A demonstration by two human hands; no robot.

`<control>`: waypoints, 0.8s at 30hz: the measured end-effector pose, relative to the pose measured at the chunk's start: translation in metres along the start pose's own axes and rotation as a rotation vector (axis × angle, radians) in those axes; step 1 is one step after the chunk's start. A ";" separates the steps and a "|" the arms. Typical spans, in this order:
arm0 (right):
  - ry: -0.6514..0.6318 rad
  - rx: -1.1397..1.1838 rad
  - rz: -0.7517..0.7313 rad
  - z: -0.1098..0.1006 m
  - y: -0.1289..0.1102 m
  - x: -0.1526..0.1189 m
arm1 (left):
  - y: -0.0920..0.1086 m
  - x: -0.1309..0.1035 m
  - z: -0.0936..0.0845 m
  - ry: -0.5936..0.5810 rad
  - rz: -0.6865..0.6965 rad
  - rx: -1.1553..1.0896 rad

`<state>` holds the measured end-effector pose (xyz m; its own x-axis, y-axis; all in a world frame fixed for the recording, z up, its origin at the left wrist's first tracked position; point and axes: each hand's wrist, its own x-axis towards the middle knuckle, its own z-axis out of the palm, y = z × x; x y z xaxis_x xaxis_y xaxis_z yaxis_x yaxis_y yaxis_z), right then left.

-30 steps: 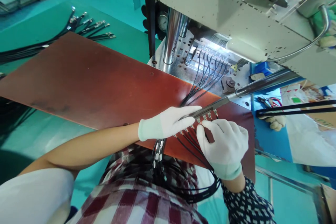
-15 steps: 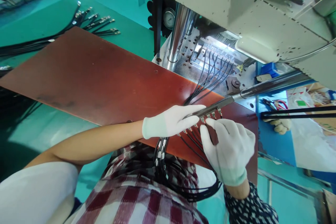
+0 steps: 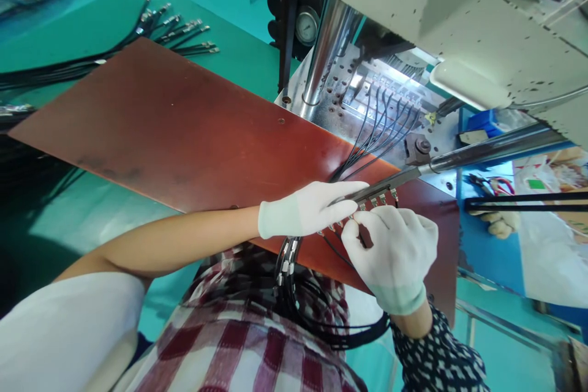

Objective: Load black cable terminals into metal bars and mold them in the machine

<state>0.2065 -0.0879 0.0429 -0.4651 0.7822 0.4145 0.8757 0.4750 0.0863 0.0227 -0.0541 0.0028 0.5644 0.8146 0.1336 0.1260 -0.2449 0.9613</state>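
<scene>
The white-gloved left hand [image 3: 312, 208] closes fingers and thumb around the long grey metal bar [image 3: 395, 180]; the white-gloved right hand [image 3: 390, 251] pinches, hold unclear, at the bar's row of small metal connectors [image 3: 383, 199].

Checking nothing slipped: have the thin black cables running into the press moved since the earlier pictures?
No: against the metal plate and its bolt, the black cables lie as before.

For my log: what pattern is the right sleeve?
The right sleeve is dark with white flecks, clearest in the head view.
</scene>
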 end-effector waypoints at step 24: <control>-0.002 0.055 -0.042 -0.012 -0.012 -0.013 | 0.002 0.002 0.000 -0.010 -0.086 -0.130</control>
<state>0.2040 -0.1089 0.0476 -0.5019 0.7620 0.4093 0.8469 0.5291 0.0535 0.0236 -0.0531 0.0045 0.5640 0.8244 0.0481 0.0673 -0.1039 0.9923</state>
